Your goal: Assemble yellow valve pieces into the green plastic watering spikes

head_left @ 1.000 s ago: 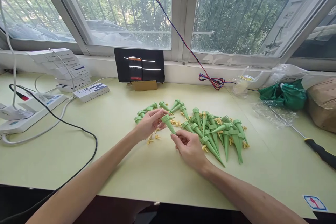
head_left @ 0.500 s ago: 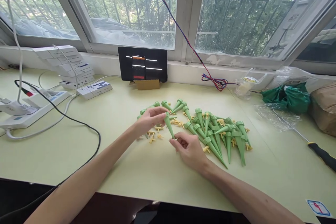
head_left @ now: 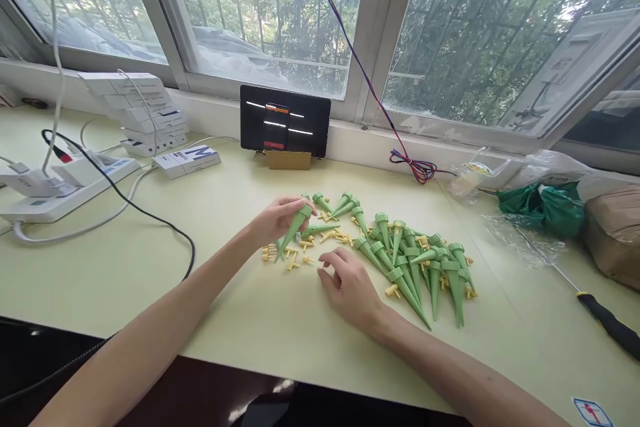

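Note:
My left hand (head_left: 270, 221) grips a green plastic plant watering spike (head_left: 293, 232) by its ribbed cap, and the pointed end slants down to the left. A little lower and to the right, my right hand (head_left: 353, 288) rests near the table with thumb and fingers curved apart and nothing between them. Just left of its fingertips lies a small yellow valve (head_left: 309, 259). More yellow T-shaped valves (head_left: 293, 267) are scattered under and around my left hand. To the right of my right hand is a pile of green spikes (head_left: 410, 270), some with yellow valves in their caps.
A tablet (head_left: 305, 121) leans on a cardboard stand (head_left: 289, 160) by the window. On the left are stacked white boxes (head_left: 150, 117), a power strip (head_left: 75, 192) and a black cable (head_left: 165, 221). A screwdriver (head_left: 607, 323) and a green bag (head_left: 555, 205) lie on the right.
My right hand has let go of the spike's tip and its fingers have parted. My left hand has moved left with the spike, whose tip has swung from lower right to lower left.

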Available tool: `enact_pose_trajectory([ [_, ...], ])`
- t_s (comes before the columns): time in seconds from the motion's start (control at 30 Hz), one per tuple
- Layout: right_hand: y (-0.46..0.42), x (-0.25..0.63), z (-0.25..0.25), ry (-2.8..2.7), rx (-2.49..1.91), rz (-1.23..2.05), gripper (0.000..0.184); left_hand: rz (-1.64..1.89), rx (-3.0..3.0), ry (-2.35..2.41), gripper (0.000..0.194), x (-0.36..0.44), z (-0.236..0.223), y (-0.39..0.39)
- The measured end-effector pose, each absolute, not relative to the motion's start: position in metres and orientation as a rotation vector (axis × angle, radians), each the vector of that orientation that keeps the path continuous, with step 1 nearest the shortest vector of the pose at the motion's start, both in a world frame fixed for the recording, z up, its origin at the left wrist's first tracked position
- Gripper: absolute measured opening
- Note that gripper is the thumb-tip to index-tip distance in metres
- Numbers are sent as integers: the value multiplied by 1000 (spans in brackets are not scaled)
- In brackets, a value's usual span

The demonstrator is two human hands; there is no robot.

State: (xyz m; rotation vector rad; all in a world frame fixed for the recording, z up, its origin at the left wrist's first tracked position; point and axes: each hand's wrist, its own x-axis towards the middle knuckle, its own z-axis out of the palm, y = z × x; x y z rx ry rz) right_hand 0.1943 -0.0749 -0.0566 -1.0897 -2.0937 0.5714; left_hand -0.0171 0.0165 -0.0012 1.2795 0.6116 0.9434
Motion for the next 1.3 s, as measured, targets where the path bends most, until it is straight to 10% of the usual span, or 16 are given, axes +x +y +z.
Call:
enact_pose_trajectory([
  [1.3, -87, 181, -39, -2710, -617, -186, 22, 1003, 1242, 566, 29, -2, -7, 12],
])
